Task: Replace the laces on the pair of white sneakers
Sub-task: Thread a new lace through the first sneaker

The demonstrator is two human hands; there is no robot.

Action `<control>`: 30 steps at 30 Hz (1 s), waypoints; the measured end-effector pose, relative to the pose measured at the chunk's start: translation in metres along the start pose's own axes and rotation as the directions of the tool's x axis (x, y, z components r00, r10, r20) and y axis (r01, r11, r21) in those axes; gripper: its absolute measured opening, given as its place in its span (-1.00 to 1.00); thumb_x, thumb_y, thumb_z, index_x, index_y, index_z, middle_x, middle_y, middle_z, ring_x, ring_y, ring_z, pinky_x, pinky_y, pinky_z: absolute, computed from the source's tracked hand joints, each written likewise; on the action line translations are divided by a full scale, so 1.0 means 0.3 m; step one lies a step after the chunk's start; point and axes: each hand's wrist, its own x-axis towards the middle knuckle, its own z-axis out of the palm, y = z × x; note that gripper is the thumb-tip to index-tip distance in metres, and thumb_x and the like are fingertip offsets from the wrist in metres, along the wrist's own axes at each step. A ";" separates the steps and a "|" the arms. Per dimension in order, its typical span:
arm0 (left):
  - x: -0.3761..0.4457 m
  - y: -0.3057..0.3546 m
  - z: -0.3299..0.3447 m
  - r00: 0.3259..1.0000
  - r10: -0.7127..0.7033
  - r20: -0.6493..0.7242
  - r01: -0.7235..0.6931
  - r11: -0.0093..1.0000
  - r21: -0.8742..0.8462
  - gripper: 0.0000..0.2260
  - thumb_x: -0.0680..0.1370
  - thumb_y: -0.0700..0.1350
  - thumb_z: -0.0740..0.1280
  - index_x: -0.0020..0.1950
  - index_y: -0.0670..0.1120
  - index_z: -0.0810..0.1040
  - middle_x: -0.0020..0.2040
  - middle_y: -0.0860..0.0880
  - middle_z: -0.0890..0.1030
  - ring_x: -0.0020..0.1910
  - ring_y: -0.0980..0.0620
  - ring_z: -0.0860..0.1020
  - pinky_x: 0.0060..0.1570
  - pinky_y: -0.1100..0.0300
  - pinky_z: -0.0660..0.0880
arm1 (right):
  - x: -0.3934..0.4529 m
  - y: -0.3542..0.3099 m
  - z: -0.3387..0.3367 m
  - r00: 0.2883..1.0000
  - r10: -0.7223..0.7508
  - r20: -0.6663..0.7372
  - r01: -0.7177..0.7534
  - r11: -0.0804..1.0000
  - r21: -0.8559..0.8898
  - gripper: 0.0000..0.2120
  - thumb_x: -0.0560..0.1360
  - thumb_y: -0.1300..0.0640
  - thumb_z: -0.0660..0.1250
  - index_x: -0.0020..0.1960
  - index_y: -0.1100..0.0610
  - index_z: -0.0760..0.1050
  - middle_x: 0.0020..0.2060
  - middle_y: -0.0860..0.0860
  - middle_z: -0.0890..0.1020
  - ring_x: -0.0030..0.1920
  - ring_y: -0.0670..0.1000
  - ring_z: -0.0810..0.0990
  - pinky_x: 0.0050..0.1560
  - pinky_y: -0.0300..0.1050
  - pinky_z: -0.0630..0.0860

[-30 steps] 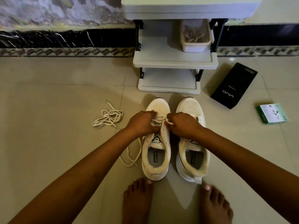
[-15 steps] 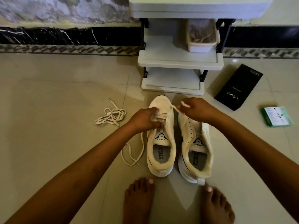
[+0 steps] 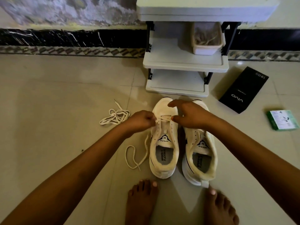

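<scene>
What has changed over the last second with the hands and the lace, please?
The right hand let go of the lace and now hovers open over the toe. The left hand still pinches the lace at the left sneaker. Both sneakers and the loose lace stayed put.

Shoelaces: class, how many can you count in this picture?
2: a loose shoelace bundled on the floor left of the sneakers, and one threaded through the left sneaker, trailing left. Others may be hidden.

Black box (image 3: 243,90), two o'clock: reading "vivo".
Left sneaker (image 3: 164,138) tongue: showing "SPEED"; insole: "SPEED FLEXIMA".
Right sneaker (image 3: 200,148) tongue: showing "SPEED".
Green box (image 3: 282,120): print showing illegibly.
</scene>
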 end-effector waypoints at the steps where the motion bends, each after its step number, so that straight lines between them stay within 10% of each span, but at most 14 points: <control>1: -0.014 0.031 -0.024 0.999 0.016 0.041 -0.010 0.989 -0.145 -0.86 0.60 -0.15 0.22 -0.09 -0.10 0.55 -0.12 -0.03 0.58 -0.06 0.01 0.54 -0.01 0.16 0.45 | -0.002 -0.012 0.004 0.998 -0.007 0.057 0.002 0.997 0.081 -0.50 0.52 0.11 0.31 0.42 0.08 0.28 0.39 0.01 0.38 0.34 0.03 0.38 0.25 -0.16 0.33; 7: -0.070 0.113 -0.153 0.973 0.212 0.089 -0.190 0.960 -0.206 -0.79 0.62 -0.12 0.18 0.03 -0.14 0.59 -0.48 0.15 0.45 -0.35 0.16 0.45 -0.07 0.17 0.46 | -0.007 -0.067 -0.039 0.988 0.019 0.153 -0.103 0.822 0.560 -0.82 0.53 -0.02 0.27 -0.07 0.06 0.56 -0.07 -0.04 0.61 0.06 -0.03 0.53 0.11 -0.12 0.42; 13: -0.032 -0.053 -0.180 0.999 -0.008 0.045 0.021 0.955 -0.296 -0.83 0.58 -0.08 0.25 -0.02 -0.03 0.64 -0.31 0.03 0.52 -0.19 0.01 0.47 0.05 0.08 0.47 | -0.015 -0.016 -0.132 0.984 0.177 -0.028 -0.068 0.512 0.856 -0.61 0.52 0.00 0.30 -0.43 0.16 0.47 -0.51 0.04 0.48 -0.41 -0.03 0.51 -0.19 -0.24 0.51; 17: 0.004 -0.114 -0.132 0.985 -0.132 -0.110 0.133 0.991 -0.001 -0.86 0.57 -0.18 0.28 -0.04 -0.09 0.65 -0.22 0.02 0.58 -0.19 0.06 0.49 -0.19 0.26 0.44 | -0.007 0.021 -0.114 0.981 0.194 -0.027 -0.170 0.913 0.370 -0.75 0.47 0.20 0.36 -0.36 0.25 0.50 -0.50 -0.01 0.47 -0.47 -0.11 0.41 -0.36 -0.29 0.35; 21: -0.005 -0.008 -0.124 0.985 0.052 -0.164 -0.061 0.997 -0.051 -0.89 0.55 -0.21 0.30 -0.04 -0.10 0.63 -0.18 0.01 0.61 -0.21 0.09 0.50 -0.22 0.27 0.43 | -0.001 0.042 -0.101 0.977 0.185 -0.102 -0.196 0.974 -0.111 -0.72 0.43 0.21 0.36 -0.41 0.12 0.36 -0.42 -0.03 0.40 -0.38 -0.09 0.34 -0.38 -0.26 0.25; 23: -0.012 0.051 -0.119 0.972 0.165 -0.167 -0.180 0.980 -0.080 -0.91 0.53 -0.19 0.34 -0.04 -0.08 0.64 -0.17 0.04 0.63 -0.21 0.13 0.53 -0.19 0.32 0.45 | -0.004 0.037 -0.082 0.985 0.114 -0.132 -0.127 0.987 -0.094 -0.94 0.44 0.17 0.38 -0.12 0.12 0.51 -0.15 -0.02 0.52 -0.15 -0.05 0.47 -0.19 -0.21 0.40; 26: -0.021 0.100 -0.099 0.955 0.259 -0.141 -0.275 0.955 -0.107 -0.94 0.50 -0.19 0.39 -0.11 -0.04 0.63 -0.21 0.07 0.64 -0.28 0.22 0.55 -0.26 0.42 0.48 | -0.002 0.003 -0.044 0.999 0.050 0.012 -0.051 0.965 0.258 -0.64 0.49 0.05 0.37 0.25 0.09 0.45 0.13 -0.06 0.51 0.12 -0.04 0.49 0.11 -0.14 0.44; 30: -0.017 0.090 -0.095 0.955 0.235 -0.180 -0.258 0.958 -0.123 -0.96 0.50 -0.18 0.39 -0.10 -0.08 0.63 -0.21 0.03 0.65 -0.25 0.14 0.57 -0.24 0.36 0.51 | -0.008 -0.019 -0.026 0.990 0.020 0.143 -0.079 0.902 0.424 -0.78 0.57 0.04 0.22 -0.04 0.15 0.57 -0.07 0.07 0.60 -0.04 0.00 0.52 0.04 -0.13 0.41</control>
